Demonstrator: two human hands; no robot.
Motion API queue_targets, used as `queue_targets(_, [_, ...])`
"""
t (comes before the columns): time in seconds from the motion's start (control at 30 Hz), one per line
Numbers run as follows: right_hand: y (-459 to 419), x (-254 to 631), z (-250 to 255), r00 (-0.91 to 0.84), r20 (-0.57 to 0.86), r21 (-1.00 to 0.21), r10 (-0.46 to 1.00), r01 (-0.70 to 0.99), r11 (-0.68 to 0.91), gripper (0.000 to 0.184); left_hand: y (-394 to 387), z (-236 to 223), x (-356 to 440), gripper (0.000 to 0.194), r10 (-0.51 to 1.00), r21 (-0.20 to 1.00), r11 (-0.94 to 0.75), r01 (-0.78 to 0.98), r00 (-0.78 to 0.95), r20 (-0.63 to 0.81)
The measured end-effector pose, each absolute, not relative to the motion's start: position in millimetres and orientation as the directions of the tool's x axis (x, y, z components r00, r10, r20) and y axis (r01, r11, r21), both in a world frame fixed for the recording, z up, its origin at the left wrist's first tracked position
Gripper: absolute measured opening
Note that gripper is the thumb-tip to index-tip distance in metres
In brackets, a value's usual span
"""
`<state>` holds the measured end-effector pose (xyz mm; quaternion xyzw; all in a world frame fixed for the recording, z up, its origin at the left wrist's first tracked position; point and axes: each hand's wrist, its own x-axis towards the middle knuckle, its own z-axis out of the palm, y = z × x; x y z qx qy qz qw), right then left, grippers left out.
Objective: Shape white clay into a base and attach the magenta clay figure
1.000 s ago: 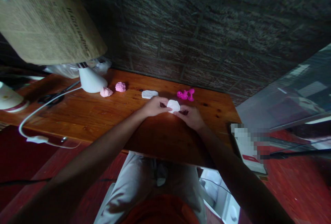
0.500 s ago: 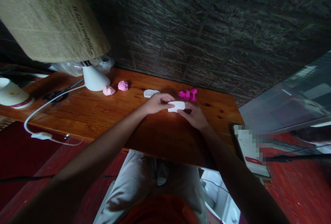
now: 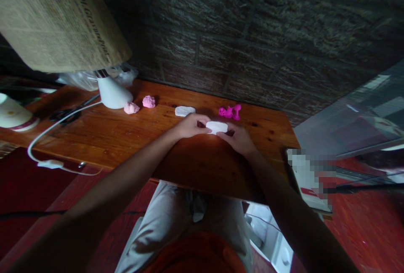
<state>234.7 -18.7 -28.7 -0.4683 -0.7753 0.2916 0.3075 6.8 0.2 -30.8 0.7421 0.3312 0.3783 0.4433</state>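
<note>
Rough, dark block wall (image 3: 221,33) backs a glossy, knotty wooden counter (image 3: 104,138). Above it, the left hand (image 3: 193,125) and right hand (image 3: 239,139) pinch opposite ends of a white slab (image 3: 216,127), thumbs toward the near edge, fingers curled partly closed. Smooth and round-cornered, the slab looks light, soft and easily dented, perhaps modelling clay, so a gentle hold at its ends should suit it. Beyond the left hand lies a second white piece (image 3: 184,111); farther left, two crumpled pink lumps (image 3: 149,101) sit near a smooth lamp base (image 3: 114,94). Past the right hand rests a curvy magenta shape (image 3: 229,112).
</note>
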Motion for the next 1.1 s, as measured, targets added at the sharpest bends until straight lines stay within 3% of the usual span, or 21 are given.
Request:
queue_targets(0.37, [-18.0, 236.5, -28.8, -0.380, 0.196, -0.727, 0.904, 0.562, 0.394, 0.023, -2.1, -29.0, 11.7, 0.018, 0.825, 0.872, -0.426, 0.242, 0.499, 0.265])
queue_targets(0.63, [-19.1, 237.1, -27.5, -0.382, 0.237, -0.806, 0.893, 0.437, 0.401, 0.030, -8.0, -26.9, 14.6, 0.023, 0.820, 0.875, -0.434, 0.215, 0.495, 0.285])
queue_targets(0.87, [-19.6, 235.9, -28.3, -0.367, 0.199, -0.778, 0.908, 0.504, 0.375, 0.032, -5.1, -26.8, 16.6, 0.020, 0.812, 0.853, -0.447, 0.269, 0.522, 0.261])
queue_targets(1.1, [-16.8, 244.8, -23.7, -0.371, 0.213, -0.861, 0.904, 0.366, 0.353, 0.030, -5.9, -26.6, 16.9, 0.020, 0.815, 0.833, -0.471, 0.291, 0.506, 0.284])
